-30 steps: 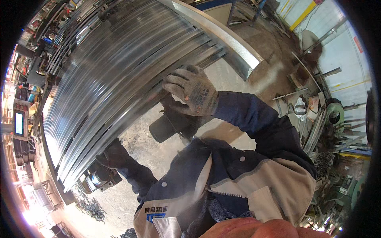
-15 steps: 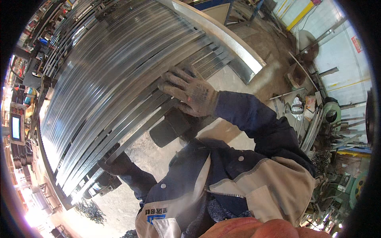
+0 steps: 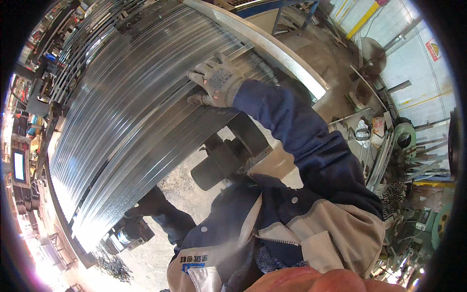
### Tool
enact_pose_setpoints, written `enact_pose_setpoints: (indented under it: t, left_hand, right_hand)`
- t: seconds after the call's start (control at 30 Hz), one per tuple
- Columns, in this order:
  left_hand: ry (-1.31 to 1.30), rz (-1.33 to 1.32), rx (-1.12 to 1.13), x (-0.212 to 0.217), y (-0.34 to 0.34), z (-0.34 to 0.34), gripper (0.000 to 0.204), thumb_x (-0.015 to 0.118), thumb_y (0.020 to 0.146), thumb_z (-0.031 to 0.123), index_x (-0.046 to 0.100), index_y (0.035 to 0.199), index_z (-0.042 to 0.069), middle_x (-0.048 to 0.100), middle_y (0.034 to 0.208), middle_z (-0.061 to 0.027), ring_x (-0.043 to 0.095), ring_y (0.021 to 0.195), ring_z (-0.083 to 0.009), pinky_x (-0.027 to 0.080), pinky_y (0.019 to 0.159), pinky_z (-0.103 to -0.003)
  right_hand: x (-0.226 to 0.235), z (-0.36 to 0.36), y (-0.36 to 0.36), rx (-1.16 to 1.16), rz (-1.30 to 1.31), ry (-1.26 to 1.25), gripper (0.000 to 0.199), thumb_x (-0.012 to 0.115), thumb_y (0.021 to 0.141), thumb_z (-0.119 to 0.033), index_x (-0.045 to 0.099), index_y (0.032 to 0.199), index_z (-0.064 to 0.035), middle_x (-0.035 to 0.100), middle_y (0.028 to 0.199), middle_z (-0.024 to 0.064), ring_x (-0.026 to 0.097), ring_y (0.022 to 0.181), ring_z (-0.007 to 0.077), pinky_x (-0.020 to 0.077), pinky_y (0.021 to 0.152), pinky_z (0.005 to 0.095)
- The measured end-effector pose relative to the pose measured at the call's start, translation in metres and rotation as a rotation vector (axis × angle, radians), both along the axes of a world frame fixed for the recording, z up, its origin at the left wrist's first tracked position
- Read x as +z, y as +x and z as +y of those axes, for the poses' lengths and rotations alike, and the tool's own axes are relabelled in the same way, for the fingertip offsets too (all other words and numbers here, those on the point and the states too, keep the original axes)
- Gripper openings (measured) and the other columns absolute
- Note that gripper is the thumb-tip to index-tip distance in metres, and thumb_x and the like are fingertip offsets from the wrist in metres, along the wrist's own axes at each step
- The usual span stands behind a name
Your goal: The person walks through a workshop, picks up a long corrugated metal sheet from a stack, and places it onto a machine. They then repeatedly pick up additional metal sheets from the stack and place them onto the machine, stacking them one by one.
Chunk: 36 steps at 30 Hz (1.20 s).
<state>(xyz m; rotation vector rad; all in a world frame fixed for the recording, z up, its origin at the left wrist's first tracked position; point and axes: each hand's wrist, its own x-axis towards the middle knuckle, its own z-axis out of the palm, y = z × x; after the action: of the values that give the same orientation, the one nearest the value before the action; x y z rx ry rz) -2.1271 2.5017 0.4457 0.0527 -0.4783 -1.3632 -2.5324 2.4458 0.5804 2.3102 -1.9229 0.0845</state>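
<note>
Long, shiny metal strips (image 3: 141, 102) lie side by side in a wide bed that sweeps from lower left to upper right. My right hand (image 3: 216, 82), in a grey knit glove, rests on the strips toward their right end, fingers spread and pointing left. At the near edge, lower left, my left hand (image 3: 146, 200) wears a dark glove and touches the underside or edge of the nearest strips. Its fingers are mostly in shadow, so their grip does not show.
A pale curved metal rail (image 3: 272, 46) borders the bed at right. Below the near edge sit a dark cylindrical motor (image 3: 214, 168) and another machine unit (image 3: 126, 236). A lit screen (image 3: 19, 165) stands far left. Scrap and bars (image 3: 384, 151) lie along the right wall.
My right hand has moved up and left across the bed. The near strips, spaced with gaps before, now lie closer together. My left hand has shifted only slightly.
</note>
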Motion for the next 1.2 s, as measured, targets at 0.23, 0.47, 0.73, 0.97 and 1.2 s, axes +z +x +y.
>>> enact_pose_setpoints:
  t: [0.23, 0.47, 0.73, 0.97, 1.2]
  left_hand:
    - [-0.026, 0.105, -0.176, 0.008, 0.01, 0.001, 0.081, 0.06, 0.093, 0.059, 0.04, 0.152, 0.008, 0.044, 0.151, -0.0182, 0.041, 0.14, -0.0351, 0.032, 0.117, -0.057]
    - [0.325, -0.153, 0.133, 0.006, 0.006, -0.012, 0.077, 0.057, 0.094, 0.057, 0.044, 0.147, 0.003, 0.052, 0.142, -0.0191, 0.051, 0.132, -0.033, 0.041, 0.112, -0.051]
    - [0.102, 0.203, -0.152, -0.006, 0.055, 0.022, 0.08, 0.054, 0.097, 0.057, 0.032, 0.153, 0.004, 0.037, 0.154, -0.021, 0.039, 0.142, -0.0371, 0.036, 0.116, -0.058]
    - [0.616, -0.362, 0.12, 0.03, 0.048, 0.023, 0.058, 0.053, 0.1, 0.046, 0.051, 0.133, -0.002, 0.057, 0.131, -0.017, 0.054, 0.123, -0.0228, 0.038, 0.113, -0.044]
    - [0.289, -0.881, 0.421, 0.006, 0.044, 0.005, 0.042, 0.049, 0.103, 0.042, 0.06, 0.121, 0.006, 0.065, 0.105, -0.0051, 0.061, 0.1, -0.0198, 0.049, 0.094, -0.042]
  right_hand:
    - [0.009, 0.009, -0.03, -0.143, 0.11, -0.047, 0.065, 0.047, 0.098, -0.06, 0.05, 0.145, -0.0158, 0.053, 0.145, 0.0073, 0.047, 0.137, 0.027, 0.0271, 0.115, 0.0604]
    - [-0.009, 0.027, 0.021, 0.161, -0.143, -0.175, 0.036, 0.066, 0.089, -0.041, 0.065, 0.119, -0.0204, 0.058, 0.117, 0.0145, 0.058, 0.114, 0.0351, 0.0413, 0.099, 0.0561]
    - [-0.023, 0.119, 0.019, 0.384, -0.36, -0.365, 0.036, 0.076, 0.074, -0.021, 0.068, 0.108, -0.0147, 0.058, 0.109, 0.0084, 0.059, 0.11, 0.0317, 0.0454, 0.095, 0.0538]
    - [-0.026, 0.124, 0.007, 0.269, -0.271, -0.382, 0.043, 0.068, 0.077, -0.016, 0.068, 0.12, -0.017, 0.06, 0.123, 0.0136, 0.053, 0.126, 0.0356, 0.0399, 0.106, 0.0579]
    - [-0.012, 0.151, 0.095, 0.487, -0.659, -0.253, 0.037, 0.065, 0.081, -0.015, 0.069, 0.116, -0.0047, 0.064, 0.122, 0.0169, 0.061, 0.116, 0.0397, 0.0484, 0.102, 0.0502]
